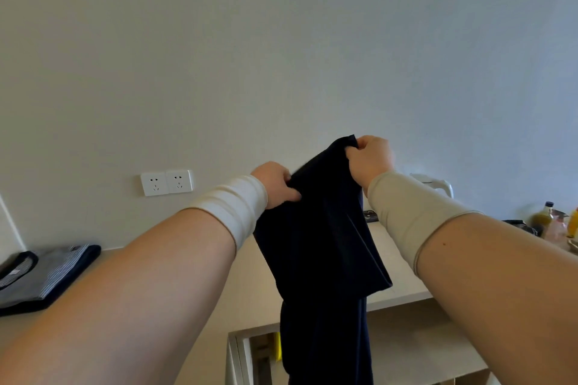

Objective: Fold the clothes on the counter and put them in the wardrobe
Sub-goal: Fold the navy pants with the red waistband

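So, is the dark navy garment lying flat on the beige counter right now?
No: both the left hand and right hand grip the dark navy garment in the air, hanging past the counter edge.

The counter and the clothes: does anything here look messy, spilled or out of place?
Nothing stands out. The left hand and right hand grip the top edge of a dark garment, which hangs unfolded above the counter. A folded pile lies neatly at the left; the bottles at the far right stand upright.
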`<action>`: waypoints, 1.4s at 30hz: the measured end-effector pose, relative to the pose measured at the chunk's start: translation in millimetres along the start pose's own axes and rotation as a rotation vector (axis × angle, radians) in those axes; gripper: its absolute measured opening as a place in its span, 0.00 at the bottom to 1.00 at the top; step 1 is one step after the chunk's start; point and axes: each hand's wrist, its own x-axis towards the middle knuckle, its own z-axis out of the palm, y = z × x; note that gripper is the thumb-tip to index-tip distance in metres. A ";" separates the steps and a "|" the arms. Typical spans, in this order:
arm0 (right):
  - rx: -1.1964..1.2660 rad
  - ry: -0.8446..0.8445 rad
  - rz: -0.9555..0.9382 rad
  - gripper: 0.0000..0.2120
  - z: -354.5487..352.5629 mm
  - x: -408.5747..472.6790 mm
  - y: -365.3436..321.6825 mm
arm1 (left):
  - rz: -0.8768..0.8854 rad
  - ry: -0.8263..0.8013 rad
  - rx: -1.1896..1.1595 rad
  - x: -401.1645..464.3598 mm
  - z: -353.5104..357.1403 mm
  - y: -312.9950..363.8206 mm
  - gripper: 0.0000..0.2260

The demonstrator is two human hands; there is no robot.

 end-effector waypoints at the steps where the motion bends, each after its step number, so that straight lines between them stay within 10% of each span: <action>1: -0.045 0.025 -0.007 0.05 -0.6 -0.1 1.9 | -0.024 0.163 0.008 0.6 -1.4 -1.0 0.07; 4: -0.129 0.120 -0.023 0.06 -1.9 1.2 1.1 | 0.074 0.398 -0.070 -1.3 -1.6 -3.4 0.06; 12: -0.033 0.199 -0.020 0.06 -1.0 9.5 -6.2 | 0.285 0.230 0.014 -7.9 11.0 -0.8 0.07; 20: 0.152 -0.348 -0.098 0.08 8.3 8.5 -1.6 | -0.040 -0.027 -0.138 8.3 18.7 -0.6 0.12; 25: 0.273 -0.274 0.008 0.07 10.7 21.0 9.1 | -0.160 -0.053 -0.613 10.2 16.9 0.5 0.30; 34: 0.411 -0.346 0.073 0.06 28.7 21.5 4.7 | -0.053 -0.037 -0.409 20.7 32.6 -4.5 0.10; 42: 0.349 -0.661 0.120 0.09 35.4 17.1 -7.9 | -0.150 0.028 -0.550 29.1 27.0 -6.9 0.13</action>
